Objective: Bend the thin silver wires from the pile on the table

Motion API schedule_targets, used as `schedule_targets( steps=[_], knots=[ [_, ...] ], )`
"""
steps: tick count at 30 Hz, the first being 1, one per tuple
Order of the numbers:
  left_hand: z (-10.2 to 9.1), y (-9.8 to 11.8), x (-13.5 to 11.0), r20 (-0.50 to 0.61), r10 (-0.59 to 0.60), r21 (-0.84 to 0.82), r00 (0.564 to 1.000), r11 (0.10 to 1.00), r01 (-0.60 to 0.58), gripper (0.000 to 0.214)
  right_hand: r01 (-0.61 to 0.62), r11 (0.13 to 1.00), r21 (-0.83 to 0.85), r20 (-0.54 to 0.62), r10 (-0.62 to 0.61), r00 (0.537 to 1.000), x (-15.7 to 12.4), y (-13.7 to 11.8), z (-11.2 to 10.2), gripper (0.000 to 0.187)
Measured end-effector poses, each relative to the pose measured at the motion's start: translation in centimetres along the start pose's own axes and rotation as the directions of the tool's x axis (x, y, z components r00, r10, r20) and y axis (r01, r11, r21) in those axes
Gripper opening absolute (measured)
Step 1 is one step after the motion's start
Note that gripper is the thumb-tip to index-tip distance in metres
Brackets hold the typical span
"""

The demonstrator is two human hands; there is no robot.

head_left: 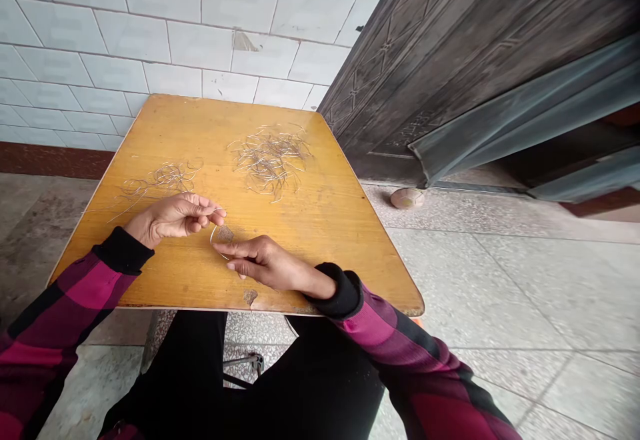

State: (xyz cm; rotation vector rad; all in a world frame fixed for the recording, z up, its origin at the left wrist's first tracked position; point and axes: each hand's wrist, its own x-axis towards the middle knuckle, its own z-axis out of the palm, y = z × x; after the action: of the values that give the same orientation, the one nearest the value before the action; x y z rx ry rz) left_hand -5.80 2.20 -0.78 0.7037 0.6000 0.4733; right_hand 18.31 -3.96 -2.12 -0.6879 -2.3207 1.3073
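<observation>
My left hand (175, 217) and my right hand (263, 263) hover low over the front of a small yellow wooden table (325, 227). Between them bends one thin silvery wire (214, 235); the left fingertips pinch its upper end and the right fingertips pinch its lower end. A tangled pile of similar wires (270, 157) lies further back at the table's middle. A looser, flatter pile of wires (160, 180) lies at the left, just beyond my left hand.
A white tiled wall (150, 33) runs behind the table. A dark carved door and metal frame (475, 73) stand at the right. A small round stone (407, 198) lies on the speckled floor by the door sill. My legs are under the table.
</observation>
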Motion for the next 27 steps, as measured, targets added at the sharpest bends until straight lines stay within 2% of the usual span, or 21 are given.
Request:
schedule_targets(
  steps=[5, 10, 16, 20, 27],
  knots=[
    [0.0, 0.1, 0.0, 0.013, -0.013, -0.001, 1.000, 1.000, 0.013, 0.015, 0.026, 1.000, -0.007, 0.006, -0.025, 1.000, -0.1, 0.0, 0.0, 0.043],
    [0.5, 0.4, -0.4, -0.012, -0.036, 0.055, 0.999, 0.998, 0.036, 0.010, 0.043, 0.998, -0.040, 0.009, -0.043, 0.999, -0.2, -0.2, -0.2, 0.042],
    [0.6, 0.4, -0.4, 0.014, -0.002, 0.137, 1.000, 0.991, 0.000, 0.009, 0.025, 0.998, -0.050, 0.027, -0.024, 0.999, -0.2, -0.6, -0.6, 0.041],
    [0.7, 0.2, -0.2, 0.042, -0.015, 0.183, 0.999, 0.983, 0.007, 0.009, -0.011, 1.000, -0.025, 0.097, 0.014, 0.995, 0.0, -0.3, -0.9, 0.042],
    [1.2, -0.4, 0.1, 0.099, -0.126, 0.242, 0.987, 0.965, 0.099, 0.013, -0.019, 1.000, -0.017, 0.231, 0.022, 0.973, 0.2, 0.0, -1.4, 0.039]
  ],
)
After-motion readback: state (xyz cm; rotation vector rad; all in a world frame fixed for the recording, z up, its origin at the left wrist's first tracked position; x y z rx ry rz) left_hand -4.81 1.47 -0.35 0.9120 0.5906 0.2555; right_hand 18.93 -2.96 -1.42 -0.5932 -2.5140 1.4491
